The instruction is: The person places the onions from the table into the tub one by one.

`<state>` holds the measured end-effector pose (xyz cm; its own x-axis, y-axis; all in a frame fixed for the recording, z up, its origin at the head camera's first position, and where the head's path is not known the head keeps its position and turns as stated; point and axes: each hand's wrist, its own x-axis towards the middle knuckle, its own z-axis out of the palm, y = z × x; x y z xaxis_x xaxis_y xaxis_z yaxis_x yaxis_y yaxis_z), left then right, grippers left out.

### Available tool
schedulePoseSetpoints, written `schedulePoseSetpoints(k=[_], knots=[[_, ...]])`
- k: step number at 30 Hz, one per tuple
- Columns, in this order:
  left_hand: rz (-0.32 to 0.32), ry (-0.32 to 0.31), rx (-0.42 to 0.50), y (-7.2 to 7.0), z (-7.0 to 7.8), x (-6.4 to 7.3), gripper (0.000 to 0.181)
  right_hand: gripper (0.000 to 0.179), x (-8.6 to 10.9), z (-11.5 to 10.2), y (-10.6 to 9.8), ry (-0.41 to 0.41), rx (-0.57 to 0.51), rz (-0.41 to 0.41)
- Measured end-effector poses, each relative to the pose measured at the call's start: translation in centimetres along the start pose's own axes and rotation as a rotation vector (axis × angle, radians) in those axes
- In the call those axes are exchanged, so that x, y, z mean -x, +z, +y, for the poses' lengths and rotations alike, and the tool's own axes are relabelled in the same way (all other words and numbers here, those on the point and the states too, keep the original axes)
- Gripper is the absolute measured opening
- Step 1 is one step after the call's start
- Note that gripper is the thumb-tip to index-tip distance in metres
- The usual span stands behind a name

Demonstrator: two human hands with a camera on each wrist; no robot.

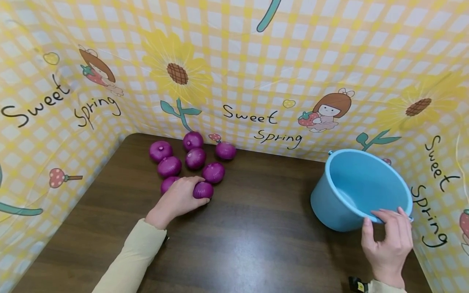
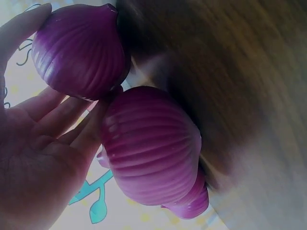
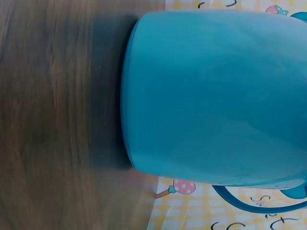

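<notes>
My left hand [image 1: 183, 195] holds a purple onion [image 1: 203, 190] between thumb and fingers at the near side of a group of onions. In the left wrist view the gripped onion [image 2: 81, 50] sits at the upper left, with another onion [image 2: 153, 146] close beside the fingers. Partly behind the hand lies one more onion [image 1: 168, 184]. On the right, my right hand [image 1: 392, 238] pinches the near rim of a light blue bucket [image 1: 331, 203], thumb outside and fingers over the edge. The right wrist view shows the bucket's side wall [image 3: 216, 96] standing upright on the table.
Several more onions [image 1: 169, 166] lie at the back left of the dark wooden table [image 1: 256, 228]. A yellow checked cloth [image 1: 249, 81] with printed flowers hangs along the back and both sides. The bucket's handle [image 3: 254, 208] hangs beside it in the right wrist view.
</notes>
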<state>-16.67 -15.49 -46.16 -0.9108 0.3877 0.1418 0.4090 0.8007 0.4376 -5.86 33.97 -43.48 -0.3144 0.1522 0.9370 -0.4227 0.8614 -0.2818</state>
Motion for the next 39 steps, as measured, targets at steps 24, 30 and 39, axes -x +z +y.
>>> schedulePoseSetpoints(k=[24, 30, 39], knots=[[0.083, 0.014, 0.154, -0.2, 0.7, 0.3, 0.064, 0.049, 0.0, -1.8, 3.3, -0.057, -0.137, 0.003], [0.137, 0.028, 0.173, -0.2, 1.0, 0.5, 0.066, 0.05, 0.3, -2.3, 4.2, -0.069, -0.175, -0.02], [0.197, 0.05, 0.225, -0.5, 1.4, 0.6, 0.067, 0.046, 0.1, -5.0, 6.1, -0.109, -0.266, -0.017]])
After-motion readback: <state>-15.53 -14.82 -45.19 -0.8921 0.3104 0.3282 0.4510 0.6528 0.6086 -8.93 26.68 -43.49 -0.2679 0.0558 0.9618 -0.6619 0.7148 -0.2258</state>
